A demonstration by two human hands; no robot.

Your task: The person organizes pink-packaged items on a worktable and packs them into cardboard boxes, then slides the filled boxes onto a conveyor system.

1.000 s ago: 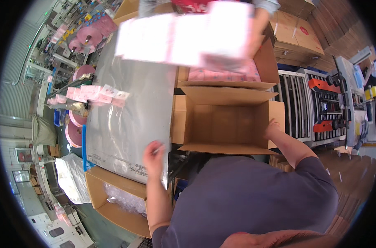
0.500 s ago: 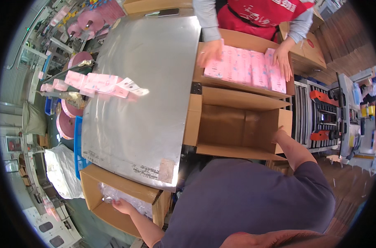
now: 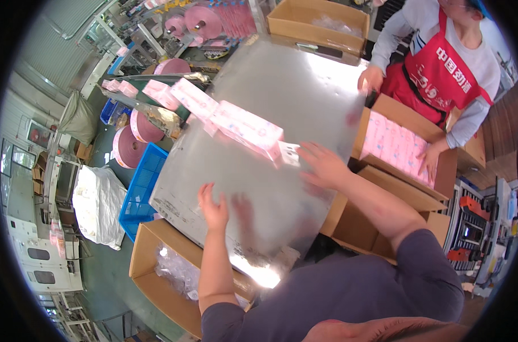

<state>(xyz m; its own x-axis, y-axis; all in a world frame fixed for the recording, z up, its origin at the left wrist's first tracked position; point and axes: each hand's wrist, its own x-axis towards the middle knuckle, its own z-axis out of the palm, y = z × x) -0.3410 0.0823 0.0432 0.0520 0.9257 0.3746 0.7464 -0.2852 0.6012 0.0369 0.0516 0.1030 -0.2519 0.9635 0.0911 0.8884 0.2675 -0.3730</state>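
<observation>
A row of pink printed packs point(image 3: 244, 128), apparently tissue packs, runs across the shiny metal table point(image 3: 259, 199). My right hand point(image 3: 324, 165) is over the table beside the row's near end, next to a white piece with dark holes point(image 3: 289, 154). Its fingers are stretched out and hold nothing; whether they touch the white piece I cannot tell. Raised over the table's left part, my left hand point(image 3: 213, 208) is empty, fingers apart. An open cardboard box point(image 3: 355, 225) lies under my right forearm, partly hidden by it.
Across the table a person in a red apron point(image 3: 435, 77) rests one hand on pink packs in another box point(image 3: 378, 108). A box of clear plastic bags point(image 3: 179, 273) stands at lower left by a blue crate point(image 3: 142, 188). Rollers point(image 3: 469, 228) lie at right.
My left hand has left the plastic-bag box and my right hand the open box; both are now over the table. The view has turned left. The co-worker's one hand has moved off the packs.
</observation>
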